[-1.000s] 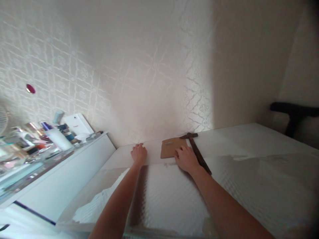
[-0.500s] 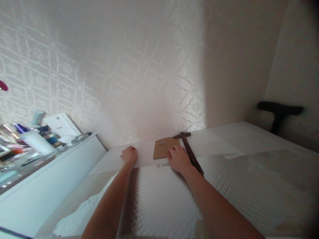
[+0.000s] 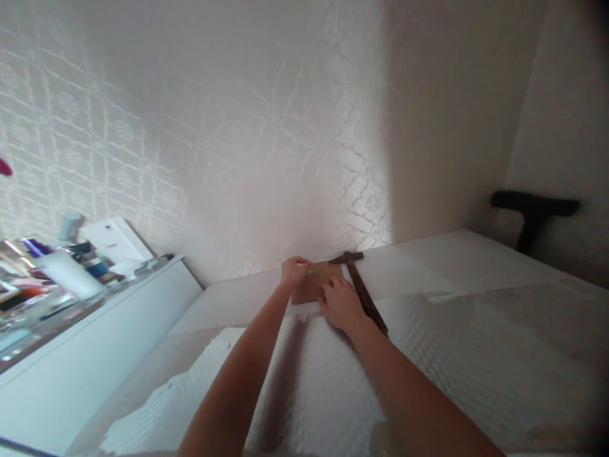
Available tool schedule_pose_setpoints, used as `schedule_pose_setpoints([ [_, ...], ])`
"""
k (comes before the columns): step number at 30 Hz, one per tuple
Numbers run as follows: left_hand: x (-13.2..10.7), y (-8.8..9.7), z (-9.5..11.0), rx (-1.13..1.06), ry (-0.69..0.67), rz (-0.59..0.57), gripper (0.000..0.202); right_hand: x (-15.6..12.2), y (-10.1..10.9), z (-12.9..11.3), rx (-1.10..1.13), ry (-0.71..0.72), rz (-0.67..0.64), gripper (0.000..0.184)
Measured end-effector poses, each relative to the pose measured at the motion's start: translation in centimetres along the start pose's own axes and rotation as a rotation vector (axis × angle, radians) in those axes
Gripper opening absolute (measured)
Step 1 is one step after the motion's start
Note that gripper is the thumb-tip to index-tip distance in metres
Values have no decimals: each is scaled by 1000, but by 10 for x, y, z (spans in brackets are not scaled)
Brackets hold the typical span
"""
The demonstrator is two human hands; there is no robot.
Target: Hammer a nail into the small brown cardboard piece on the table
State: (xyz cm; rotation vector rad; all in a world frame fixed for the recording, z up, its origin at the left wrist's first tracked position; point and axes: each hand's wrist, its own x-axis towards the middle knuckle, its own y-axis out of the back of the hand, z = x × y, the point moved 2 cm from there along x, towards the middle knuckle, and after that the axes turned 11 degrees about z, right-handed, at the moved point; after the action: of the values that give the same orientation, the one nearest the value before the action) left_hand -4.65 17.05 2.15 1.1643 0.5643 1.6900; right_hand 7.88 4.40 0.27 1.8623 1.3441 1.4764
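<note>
A flat brown board [image 3: 307, 292] lies on the white surface near the wall. On its upper left part is a small pale, silvery thing [image 3: 311, 272], too small to make out. My left hand [image 3: 294, 271] is at the board's upper left edge, thumb and forefinger brought together beside that thing. What they pinch, if anything, cannot be seen. Fingers laid out, my right hand [image 3: 341, 303] rests on the board's lower right part. Just right of the board lies a hammer [image 3: 362, 289], its dark head toward the wall and its wooden handle passing beside my right hand.
Textured clear sheeting [image 3: 428, 355] covers the near part of the white surface [image 3: 419, 260]. To the left, a white cabinet [image 3: 109, 336] bears bottles and a white box [image 3: 114, 241]. A black T-shaped object [image 3: 533, 206] stands at the right by the patterned wall [image 3: 276, 127].
My left hand has moved right, from the bare surface to the board's upper left edge, and its closed fist has become a pinch. My right hand stays on the board.
</note>
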Motion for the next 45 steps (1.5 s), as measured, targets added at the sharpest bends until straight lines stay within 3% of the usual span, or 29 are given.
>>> schedule_pose_setpoints([
  [6, 1, -20, 2, -77, 16, -101, 21, 0, 2, -1, 3, -11, 4, 30],
  [13, -4, -21, -4, -113, 72, -173, 26, -1, 2, -1, 6, -10, 16, 32],
  [36, -6, -22, -4, -144, 123, -232, 22, -1, 3, 0, 3, 3, 8, 31],
  [45, -7, -18, 1, -115, 85, -167, 22, -1, 2, 0, 1, -8, -12, 31],
])
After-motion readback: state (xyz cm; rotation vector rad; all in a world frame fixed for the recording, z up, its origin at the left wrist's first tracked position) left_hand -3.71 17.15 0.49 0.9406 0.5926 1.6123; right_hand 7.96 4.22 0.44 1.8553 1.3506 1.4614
